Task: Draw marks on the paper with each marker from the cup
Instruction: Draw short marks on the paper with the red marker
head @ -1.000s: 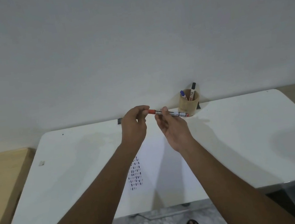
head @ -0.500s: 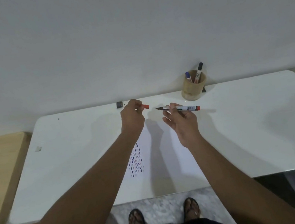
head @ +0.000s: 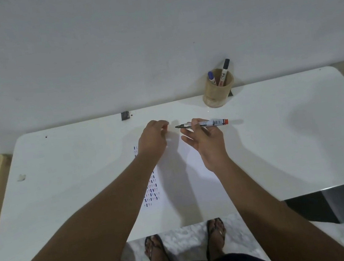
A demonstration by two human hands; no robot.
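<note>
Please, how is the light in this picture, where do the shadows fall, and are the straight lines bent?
Head view: the light is dim and soft. Broad, faint shadows of the arms lie on the white table and the paper, and the cup shades the wall behind it. The wide lens bows the table's far edge; the marks on the paper look slightly blurred.

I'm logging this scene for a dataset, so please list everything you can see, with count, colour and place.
Table: one, white, against the wall.
Paper: one, white, mid-table, rows of small coloured marks along its left side.
Cup: one, tan, back of table.
Markers in cup: two, blue-capped and black-capped, standing.
Uncapped marker: one, white barrel, red end, above the paper.
Small dark object: one, back edge of table.
Sandalled feet: two, on the floor below.
Left hand: closed; a bit of red shows at the fingertips.
Right hand: grip on uncapped marker.
</note>
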